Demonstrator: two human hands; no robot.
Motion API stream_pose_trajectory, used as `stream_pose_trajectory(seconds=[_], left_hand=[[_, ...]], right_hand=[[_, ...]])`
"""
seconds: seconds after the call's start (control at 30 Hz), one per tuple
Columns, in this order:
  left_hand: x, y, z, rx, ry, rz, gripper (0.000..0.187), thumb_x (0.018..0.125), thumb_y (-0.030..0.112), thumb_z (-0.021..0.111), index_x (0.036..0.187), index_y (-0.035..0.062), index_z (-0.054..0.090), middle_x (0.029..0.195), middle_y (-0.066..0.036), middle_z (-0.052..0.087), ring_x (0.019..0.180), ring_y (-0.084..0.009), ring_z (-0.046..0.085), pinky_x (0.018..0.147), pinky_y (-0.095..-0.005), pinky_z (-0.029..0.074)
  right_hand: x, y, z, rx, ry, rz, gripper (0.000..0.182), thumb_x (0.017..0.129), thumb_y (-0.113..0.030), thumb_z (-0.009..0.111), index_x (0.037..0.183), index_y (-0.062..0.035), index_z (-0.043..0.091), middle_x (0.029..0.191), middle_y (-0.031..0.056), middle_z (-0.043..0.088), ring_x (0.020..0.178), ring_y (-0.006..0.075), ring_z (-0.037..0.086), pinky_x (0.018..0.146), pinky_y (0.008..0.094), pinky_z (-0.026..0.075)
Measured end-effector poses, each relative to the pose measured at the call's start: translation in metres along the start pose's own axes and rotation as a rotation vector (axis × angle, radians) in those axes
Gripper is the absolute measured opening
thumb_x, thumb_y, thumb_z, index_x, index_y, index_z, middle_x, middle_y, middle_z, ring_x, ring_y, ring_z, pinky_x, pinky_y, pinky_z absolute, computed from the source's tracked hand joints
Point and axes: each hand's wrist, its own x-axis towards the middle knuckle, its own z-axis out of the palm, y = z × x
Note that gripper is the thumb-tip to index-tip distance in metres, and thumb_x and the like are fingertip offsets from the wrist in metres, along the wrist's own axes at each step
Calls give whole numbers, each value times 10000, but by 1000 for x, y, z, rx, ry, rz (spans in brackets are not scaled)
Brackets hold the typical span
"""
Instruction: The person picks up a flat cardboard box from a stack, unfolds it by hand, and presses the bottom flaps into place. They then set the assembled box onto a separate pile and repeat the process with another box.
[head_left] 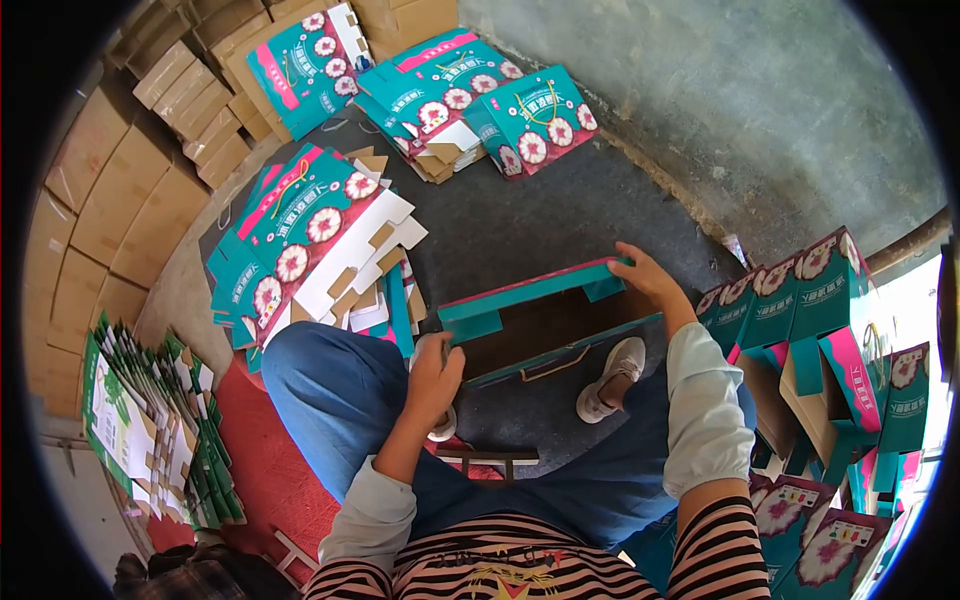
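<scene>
A teal cardboard gift box (540, 283) stands between my knees, its top open and its brown inside showing. A yellow cord handle is on its near side. My left hand (436, 372) is closed on the box's left end, fingers bent over the edge. At the far right corner, my right hand (648, 278) grips the rim, with the thumb and fingers at the edge. Teal flaps stick inward at both ends. The bottom of the box is in shadow.
Flattened teal boxes (290, 225) lie stacked at left, with more stacks (440, 85) farther back. Assembled boxes (820, 290) crowd the right side. Brown cartons (120, 190) line the left wall. Green-and-white folded boxes (150, 425) stand on the lower left. A concrete wall (740, 100) rises behind.
</scene>
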Motion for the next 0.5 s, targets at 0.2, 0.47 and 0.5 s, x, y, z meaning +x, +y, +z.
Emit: stream_pose_trajectory(seconds=[0.2,0.47,0.5], left_hand=[[-5,8,-12,16,20,64,303,888,235,501,1060,-9,557,1021,-209,590,952,-354,583,831,-401,444],[6,14,-4,80,-40,297,327,921,278,536,1105,17,607,987,-173,589,920,-300,584,815,-370,454],[8,16,-4,103,-117,255,318,908,265,556,1120,34,609,1013,-169,586,926,-303,580,821,-374,453]], right_hand=[[-8,2,21,-893,-55,-229,817,675,-309,807,1379,-140,429,1444,150,362,1320,345,363,1056,417,356],[-1,-31,56,-1259,-75,-326,873,572,-288,856,1325,-127,445,1250,87,508,1147,289,508,912,391,475],[0,-30,58,-1269,-43,-349,834,567,-279,859,1286,-123,466,1210,79,524,1125,281,518,885,387,487]])
